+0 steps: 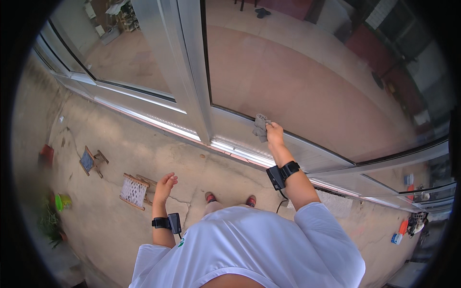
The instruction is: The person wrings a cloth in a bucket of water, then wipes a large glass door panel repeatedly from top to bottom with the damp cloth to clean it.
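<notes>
My right hand (275,133) is closed on a crumpled grey cloth (261,127), held at the lower edge of a large glass pane (281,82). The cloth lies against the metal frame (234,122) under that glass. Lower and to the left, my left hand (166,183) hangs in the air above the concrete floor, fingers apart and slightly curled, holding nothing. Each forearm wears a black strap with a small device and a cable.
Two folding stools, one with a white woven seat (134,190) and one with a blue seat (87,161), stand at left. A green bucket (63,202) and plants (49,225) are farther left. At far right are an orange object (403,226) and a blue-white container (396,238).
</notes>
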`<action>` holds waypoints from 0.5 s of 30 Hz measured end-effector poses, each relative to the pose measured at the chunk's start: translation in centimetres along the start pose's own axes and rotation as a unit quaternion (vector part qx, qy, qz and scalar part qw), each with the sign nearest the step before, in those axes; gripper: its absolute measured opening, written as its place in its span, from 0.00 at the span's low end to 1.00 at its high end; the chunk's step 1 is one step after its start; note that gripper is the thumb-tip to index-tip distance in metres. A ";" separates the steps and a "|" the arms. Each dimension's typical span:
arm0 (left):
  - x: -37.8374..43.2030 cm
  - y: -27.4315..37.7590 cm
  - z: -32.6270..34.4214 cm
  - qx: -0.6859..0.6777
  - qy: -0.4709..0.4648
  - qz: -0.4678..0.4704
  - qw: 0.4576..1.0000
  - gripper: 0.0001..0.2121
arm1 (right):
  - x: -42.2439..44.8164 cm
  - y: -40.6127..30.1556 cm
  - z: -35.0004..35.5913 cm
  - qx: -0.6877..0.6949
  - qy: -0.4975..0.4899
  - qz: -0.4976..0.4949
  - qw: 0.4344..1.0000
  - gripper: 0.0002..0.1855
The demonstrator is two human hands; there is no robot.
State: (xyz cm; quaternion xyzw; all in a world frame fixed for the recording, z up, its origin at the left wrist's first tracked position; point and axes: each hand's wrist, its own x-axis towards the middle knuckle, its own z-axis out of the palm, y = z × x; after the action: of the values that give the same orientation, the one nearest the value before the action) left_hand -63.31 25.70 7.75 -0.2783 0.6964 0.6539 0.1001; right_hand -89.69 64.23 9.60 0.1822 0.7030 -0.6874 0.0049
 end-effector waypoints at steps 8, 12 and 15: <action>0.4 2.0 6.4 0.004 -0.034 0.041 0.999 0.17 | -4.9 -7.5 0.6 -0.443 -0.039 -0.589 0.674 0.10; -1.6 2.7 5.2 -0.038 0.026 0.063 0.997 0.16 | -1.0 -5.6 6.2 -0.517 -0.071 -0.636 0.569 0.07; -3.8 0.2 2.7 -0.080 0.083 0.052 0.992 0.15 | -0.4 -2.9 10.2 -0.528 -0.063 -0.630 0.566 0.05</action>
State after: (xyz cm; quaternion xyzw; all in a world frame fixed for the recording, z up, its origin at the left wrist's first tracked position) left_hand -60.91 29.28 9.51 -0.3024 0.6612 0.6864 -0.0152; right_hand -92.55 54.32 11.95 -0.3856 0.8754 -0.0328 -0.2898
